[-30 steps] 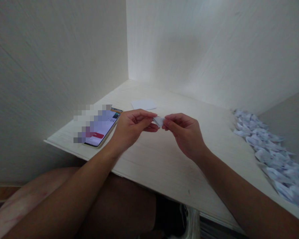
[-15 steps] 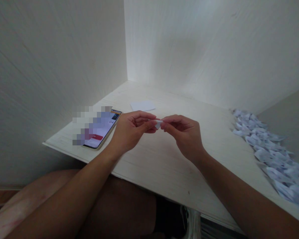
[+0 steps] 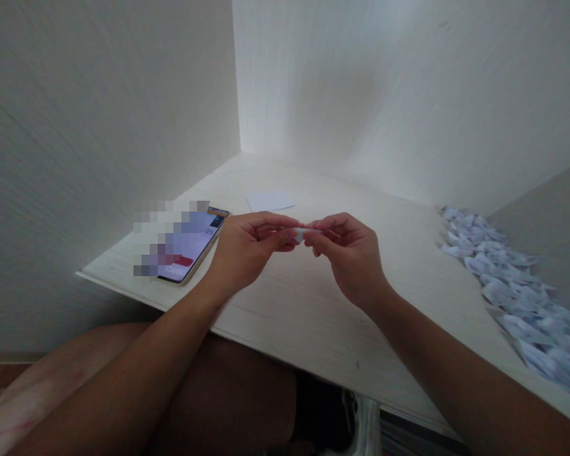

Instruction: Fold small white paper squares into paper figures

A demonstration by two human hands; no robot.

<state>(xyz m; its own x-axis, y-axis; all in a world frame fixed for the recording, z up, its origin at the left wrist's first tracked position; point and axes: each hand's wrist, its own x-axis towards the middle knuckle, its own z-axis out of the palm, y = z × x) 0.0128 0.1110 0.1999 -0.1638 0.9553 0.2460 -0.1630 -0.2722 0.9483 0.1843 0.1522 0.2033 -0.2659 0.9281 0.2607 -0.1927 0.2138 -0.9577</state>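
1. The left hand (image 3: 247, 247) and right hand (image 3: 349, 253) together pinched a small folded paper piece (image 3: 300, 233) between their fingertips, above the tabletop (image 3: 313, 304).
2. A phone (image 3: 185, 247) lay left of them; a white paper sheet (image 3: 269, 200) lay beyond.
3. A pile of folded papers (image 3: 508, 285) sat well apart on the right.

Fingertips (image 3: 287, 234) cover most of the paper piece (image 3: 301, 233); phone (image 3: 192, 248) half pixelated.

Bare desk (image 3: 313, 310) between phone (image 3: 190, 244) and paper pile (image 3: 513, 288).
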